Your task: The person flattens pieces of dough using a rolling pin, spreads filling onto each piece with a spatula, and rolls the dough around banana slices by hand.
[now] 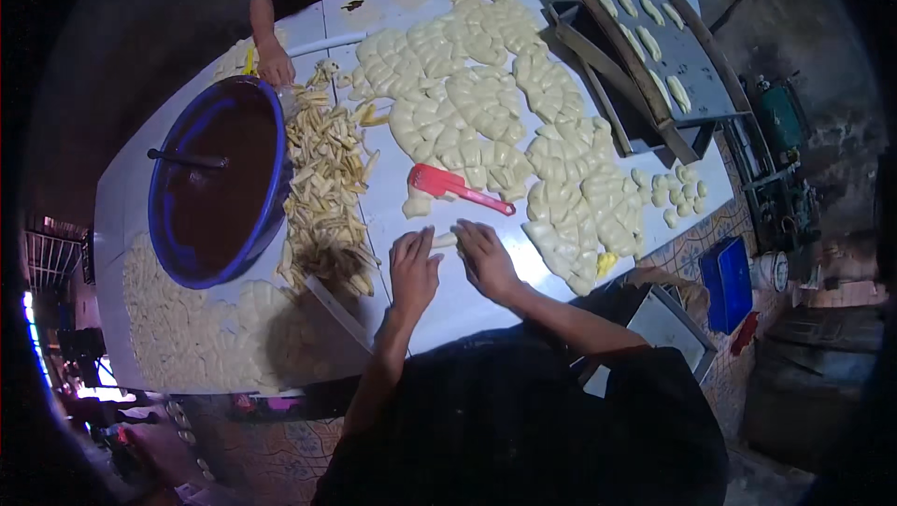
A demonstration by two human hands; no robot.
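My left hand (414, 272) and my right hand (488, 261) lie on the white table near its front edge, fingers stretched out. Between them is a small pale roll of dough (445, 240); their fingertips rest at its two ends. Just beyond the hands, a red plastic scraper (458, 190) lies slanted, its blade over a small lump of dough. A broad spread of cut dough pieces (476, 104) covers the table from the far side to the right of my right hand. Left of my left hand is a heap of yellowish-brown strips (327, 170), perhaps cut banana.
At left stands a blue basin (280, 165) of brown mixture with a dark handle (187, 159) in it. Flattened dough (177, 338) lies at near left. Metal trays (691, 67) bearing shaped dough are stacked at right. Opposite, a person in red has one hand (274, 62) by the heap.
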